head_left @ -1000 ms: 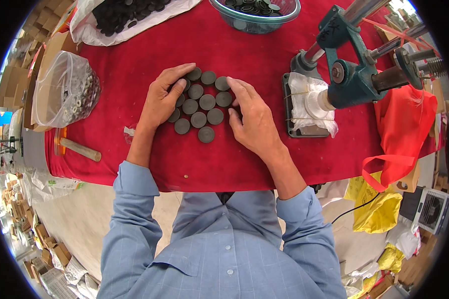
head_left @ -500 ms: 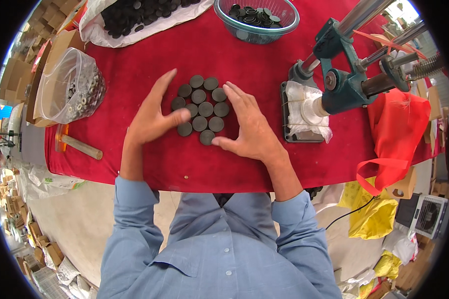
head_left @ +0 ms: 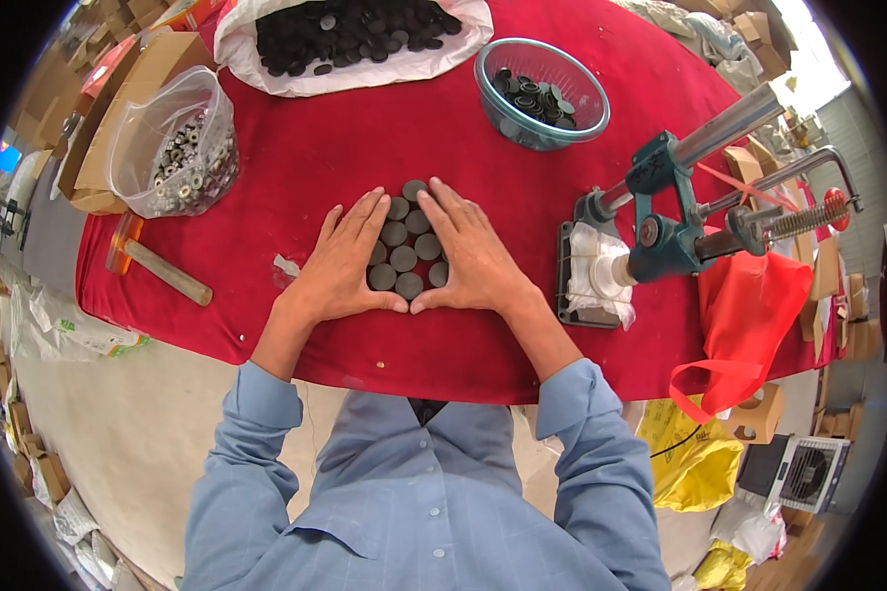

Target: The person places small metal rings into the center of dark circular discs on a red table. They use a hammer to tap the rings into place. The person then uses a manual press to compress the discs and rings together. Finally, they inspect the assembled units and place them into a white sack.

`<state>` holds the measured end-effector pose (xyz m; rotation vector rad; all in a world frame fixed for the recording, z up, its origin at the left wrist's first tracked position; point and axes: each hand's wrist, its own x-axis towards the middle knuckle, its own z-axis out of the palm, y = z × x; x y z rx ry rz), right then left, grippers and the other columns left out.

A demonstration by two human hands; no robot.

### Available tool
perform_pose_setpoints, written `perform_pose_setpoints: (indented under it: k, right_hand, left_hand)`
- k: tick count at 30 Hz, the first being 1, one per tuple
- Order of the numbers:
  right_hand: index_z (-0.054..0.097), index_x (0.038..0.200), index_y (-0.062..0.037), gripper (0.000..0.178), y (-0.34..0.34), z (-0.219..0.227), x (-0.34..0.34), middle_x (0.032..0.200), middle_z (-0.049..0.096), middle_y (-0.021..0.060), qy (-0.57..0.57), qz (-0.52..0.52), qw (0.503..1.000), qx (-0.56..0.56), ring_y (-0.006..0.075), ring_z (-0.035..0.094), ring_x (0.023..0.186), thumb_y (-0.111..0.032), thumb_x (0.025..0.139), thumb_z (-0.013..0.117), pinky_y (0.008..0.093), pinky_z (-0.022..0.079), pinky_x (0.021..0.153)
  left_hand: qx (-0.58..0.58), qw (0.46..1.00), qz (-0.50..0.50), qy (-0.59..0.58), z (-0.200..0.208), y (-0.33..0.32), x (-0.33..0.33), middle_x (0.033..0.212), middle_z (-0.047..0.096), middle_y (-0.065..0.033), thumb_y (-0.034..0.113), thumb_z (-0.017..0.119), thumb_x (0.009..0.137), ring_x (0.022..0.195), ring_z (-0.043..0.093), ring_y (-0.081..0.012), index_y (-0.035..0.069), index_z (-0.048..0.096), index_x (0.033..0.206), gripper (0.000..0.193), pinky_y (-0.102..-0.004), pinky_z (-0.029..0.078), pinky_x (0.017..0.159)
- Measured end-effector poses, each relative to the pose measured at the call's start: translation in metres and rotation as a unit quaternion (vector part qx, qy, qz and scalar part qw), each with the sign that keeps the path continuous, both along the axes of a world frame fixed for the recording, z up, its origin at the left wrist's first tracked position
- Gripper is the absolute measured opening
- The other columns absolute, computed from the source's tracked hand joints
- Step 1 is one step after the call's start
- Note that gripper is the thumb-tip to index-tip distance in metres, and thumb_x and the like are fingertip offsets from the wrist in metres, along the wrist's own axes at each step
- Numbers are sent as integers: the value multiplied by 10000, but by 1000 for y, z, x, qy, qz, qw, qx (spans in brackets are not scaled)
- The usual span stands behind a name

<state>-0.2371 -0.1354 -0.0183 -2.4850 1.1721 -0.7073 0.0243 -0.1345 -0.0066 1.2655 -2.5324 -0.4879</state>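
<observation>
Several dark grey-green round discs (head_left: 402,258) lie flat in a tight cluster on the red cloth (head_left: 296,148). My left hand (head_left: 342,264) rests along the left side of the cluster, fingers stretched out and pointing away from me. Along the right side lies my right hand (head_left: 476,261), its fingers extended too. The two thumbs almost meet at the near end, just below the closest disc, so the hands frame the discs in a triangle. Part of the cluster is covered by the fingers. Neither hand grasps anything.
On the right stands a green hand press (head_left: 660,241) beside a red bag (head_left: 749,325). A clear bowl (head_left: 542,128) of discs and a white sack (head_left: 365,74) of black discs sit at the back. A plastic tub (head_left: 172,163) of small metal parts and a rod (head_left: 170,275) are left.
Both hands have moved inward against the discs, and the thumbs have come together at the near end. The cluster is now more tightly enclosed. The whole view has shifted somewhat.
</observation>
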Motion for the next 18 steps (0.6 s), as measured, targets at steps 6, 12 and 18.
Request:
perform_pose_setpoints:
  k: [6,12,18]
  right_hand:
    - [392,1605,28,1378,-14,-14,38,1662,374,304,-100,66,991,-59,502,380,1530,-664,548,942,588,316,1268]
    - [379,1596,33,1231,3,3,37,1681,340,286,-91,25,995,-14,479,343,1554,-461,638,974,572,326,1275]
    - [662,1323,-47,544,87,46,-35,1352,667,193,-214,-143,966,1,364,665,1243,-148,831,872,483,557,1030]
  left_hand:
    - [-17,998,-28,47,-4,-14,40,1724,319,-237,645,966,500,1607,285,-426,-9,302,1669,1495,-558,238,1313]
    - [11,999,6,41,3,-10,43,1734,302,-228,682,962,434,1585,307,-447,21,318,1675,1546,-552,285,1298]
    - [7,996,76,43,7,10,35,1748,282,-198,666,963,458,1582,314,-432,71,324,1683,1505,-552,333,1283]
